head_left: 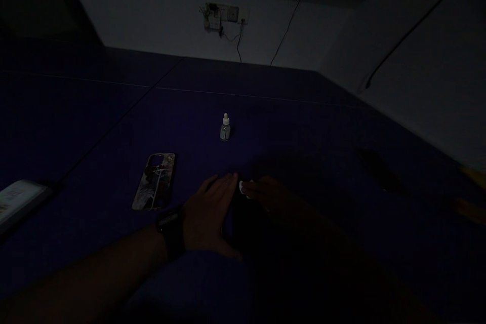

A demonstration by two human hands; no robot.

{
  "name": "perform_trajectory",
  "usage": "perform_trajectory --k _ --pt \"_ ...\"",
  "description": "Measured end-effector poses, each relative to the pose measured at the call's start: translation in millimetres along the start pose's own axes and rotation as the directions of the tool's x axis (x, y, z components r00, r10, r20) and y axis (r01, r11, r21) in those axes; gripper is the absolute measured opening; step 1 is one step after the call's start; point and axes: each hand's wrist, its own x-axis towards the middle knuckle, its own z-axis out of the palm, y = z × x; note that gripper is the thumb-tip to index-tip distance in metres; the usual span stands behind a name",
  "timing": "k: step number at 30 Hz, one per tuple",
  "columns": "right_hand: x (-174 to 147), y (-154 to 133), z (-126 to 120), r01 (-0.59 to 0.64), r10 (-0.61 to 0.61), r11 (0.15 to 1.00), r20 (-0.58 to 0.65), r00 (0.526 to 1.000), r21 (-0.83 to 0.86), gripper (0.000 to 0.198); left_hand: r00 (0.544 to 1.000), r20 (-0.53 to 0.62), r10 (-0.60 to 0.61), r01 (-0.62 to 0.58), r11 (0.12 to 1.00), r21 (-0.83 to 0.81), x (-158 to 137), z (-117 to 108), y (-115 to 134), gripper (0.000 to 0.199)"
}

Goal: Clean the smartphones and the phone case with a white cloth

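The picture is very dark. My left hand (208, 215), with a dark watch (170, 228) on its wrist, lies over the blue surface, fingers stretched forward and thumb spread apart. Beside it, in deep shadow, a dark edge shows between thumb and fingers; I cannot make out what it belongs to. My right hand (268, 192) has its fingers closed on a small white wipe (245, 189), pressed down close to my left fingertips. A patterned phone case (155, 182) with a camera cutout lies left of my left hand. Farther off, a small dropper bottle (225, 130) with a white top stands upright.
A white box-like thing (23, 200) sits at the left edge. A dark flat object (377, 169) lies to the right, too dim to name. At the back, a wall carries sockets (226, 12) with hanging cables. Something orange (473, 177) shows at the right edge.
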Motion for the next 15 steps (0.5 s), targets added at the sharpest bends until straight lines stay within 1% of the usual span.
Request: perform_trajectory --k 2,4,6,9,10,12,14,15 --pt "-5.3 2.9 -3.4 0.014 -0.014 1.000 0.048 0.999 0.006 0.049 1.000 -0.003 -0.008 0.008 1.000 -0.004 0.7 -0.2 0.7 0.142" --pt "-11.8 8.3 -7.8 -0.002 0.002 1.000 0.079 0.997 -0.002 0.050 1.000 -0.026 -0.017 0.016 1.000 -0.012 1.3 0.7 0.8 0.145" --pt "-15.4 11.9 -9.6 -0.048 0.050 0.998 0.057 0.997 -0.032 0.052 0.999 -0.046 -0.014 0.013 1.000 -0.027 1.7 2.0 0.6 0.145" --pt "-13.6 9.7 -5.6 -0.109 0.109 0.990 -0.002 0.994 -0.085 0.054 0.998 -0.055 -0.008 0.006 1.000 -0.027 1.7 3.8 0.2 0.144" --pt "-12.7 8.1 -3.8 -0.103 0.104 0.991 0.000 0.995 -0.090 0.054 0.998 -0.057 -0.008 0.007 1.000 -0.017 1.4 4.3 -0.1 0.144" --pt "-12.7 6.4 -2.4 -0.060 0.064 0.995 0.044 0.997 -0.076 0.054 0.998 -0.061 -0.007 0.008 1.000 0.010 0.9 5.1 -0.5 0.145" --pt "-15.2 8.1 -4.2 -0.016 0.021 0.998 0.086 0.996 -0.054 0.053 0.998 -0.065 -0.003 0.005 1.000 0.027 0.3 5.6 -0.9 0.145" --pt "-16.4 9.8 -5.7 -0.014 0.018 0.999 0.088 0.996 -0.052 0.052 0.998 -0.061 0.002 0.000 0.999 0.032 0.2 5.6 -1.0 0.145"
